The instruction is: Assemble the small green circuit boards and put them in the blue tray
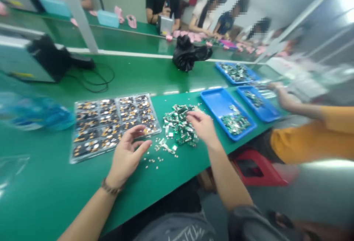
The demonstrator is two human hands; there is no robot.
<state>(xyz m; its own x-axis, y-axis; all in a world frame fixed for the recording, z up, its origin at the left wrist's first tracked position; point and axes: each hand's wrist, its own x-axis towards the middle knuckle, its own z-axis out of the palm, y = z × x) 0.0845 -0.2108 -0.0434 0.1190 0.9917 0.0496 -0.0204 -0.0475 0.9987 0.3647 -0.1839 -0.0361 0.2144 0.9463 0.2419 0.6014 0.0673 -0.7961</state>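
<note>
Green pile (pixel 181 128), pieces blurred | left hand (pixel 128 152): loosely open, empty | right hand (pixel 204 127): at pile, hold unclear

Bright indoor light; white glare burning out the upper right. Pale sheen on green counter (pixel 132 76). Soft overall, edges smeared and stretched, wide-angle distortion.

Left hand (pixel 128 156): empty, fingers curved apart, beside the lower right of a clear compartmented tray (pixel 90 155) containing black, orange and silver pieces. Right hand (pixel 203 126): fingertips at a heap of small green-and-silver parts (pixel 181 130); grip not determinable. Loose bits (pixel 157 167) lie on the green worktop (pixel 143 187). Right of the heap: blue tray (pixel 214 102), partly filled with similar parts.
</note>
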